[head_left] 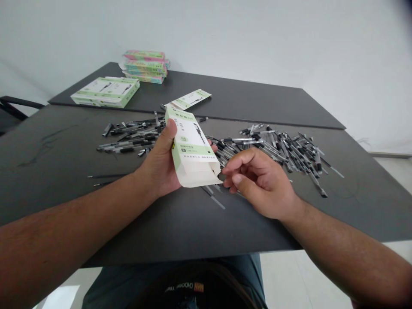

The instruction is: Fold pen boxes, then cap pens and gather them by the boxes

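A white and green cardboard pen box [195, 139] is tilted above the table, its near end open with the flap folded out. My left hand [161, 165] grips it from the left side, thumb on the edge and fingertips showing at the far side. Beside the open end, my right hand [260, 180] is half curled, with its fingertips at the flap's corner. A gap shows between thumb and index finger, and I see nothing held there. Loose black and clear pens [283, 148] lie heaped behind and right of the box; another heap of pens [131, 137] lies to the left.
On the raised back panel [251, 96] stand flat white-green boxes [106, 92] and a stack of pink-green boxes [144, 66]. Another white-green box [189, 98] lies behind the held one. Thin dark refills [107, 176] lie near my left forearm. A chair arm [21, 103] is at far left.
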`<state>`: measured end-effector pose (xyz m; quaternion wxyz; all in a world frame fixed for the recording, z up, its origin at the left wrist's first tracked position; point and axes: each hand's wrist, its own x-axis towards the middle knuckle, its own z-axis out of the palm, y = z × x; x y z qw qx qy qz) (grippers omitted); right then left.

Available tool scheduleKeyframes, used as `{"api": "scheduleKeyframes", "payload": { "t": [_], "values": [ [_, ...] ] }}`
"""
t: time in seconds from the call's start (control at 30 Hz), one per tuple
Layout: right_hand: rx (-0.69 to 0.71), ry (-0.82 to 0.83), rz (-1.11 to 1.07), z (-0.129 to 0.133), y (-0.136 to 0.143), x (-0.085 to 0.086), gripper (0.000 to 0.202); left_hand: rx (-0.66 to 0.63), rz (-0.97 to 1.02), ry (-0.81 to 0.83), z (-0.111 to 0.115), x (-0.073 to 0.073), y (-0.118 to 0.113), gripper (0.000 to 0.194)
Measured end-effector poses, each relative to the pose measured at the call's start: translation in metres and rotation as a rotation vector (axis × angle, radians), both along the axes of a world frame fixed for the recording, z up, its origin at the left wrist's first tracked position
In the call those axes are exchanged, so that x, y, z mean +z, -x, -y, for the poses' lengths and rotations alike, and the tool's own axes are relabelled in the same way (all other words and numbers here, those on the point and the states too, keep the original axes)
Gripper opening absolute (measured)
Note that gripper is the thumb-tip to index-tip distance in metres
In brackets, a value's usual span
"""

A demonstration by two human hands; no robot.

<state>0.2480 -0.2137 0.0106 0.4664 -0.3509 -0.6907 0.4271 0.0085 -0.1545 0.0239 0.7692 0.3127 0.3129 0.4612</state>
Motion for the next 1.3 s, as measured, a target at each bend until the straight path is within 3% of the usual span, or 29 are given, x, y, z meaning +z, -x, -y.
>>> {"api": "scheduleKeyframes", "payload": {
  "t": [0.17, 0.73, 0.97, 1.3],
  "values": [
    [-0.028, -0.221, 0.141, 0.003, -0.001, 0.001, 0.023, -0.011, -0.086, -0.071, -0.001, -0.006, 0.004, 0.066],
    [-0.044, -0.446, 0.3, 0.004, 0.002, 0.006, 0.037, 0.057, -0.126, -0.099, 0.002, -0.012, -0.002, 0.074],
    [-0.04, -0.69, 0.379, 0.001, 0.003, 0.001, 0.04, 0.094, -0.078, -0.074, 0.008, -0.009, -0.008, 0.074],
    [-0.02, -0.651, 0.527, 0.006, 0.005, -0.006, 0.044, 0.053, -0.141, -0.113, 0.006, -0.015, -0.007, 0.09]
  ]
}}
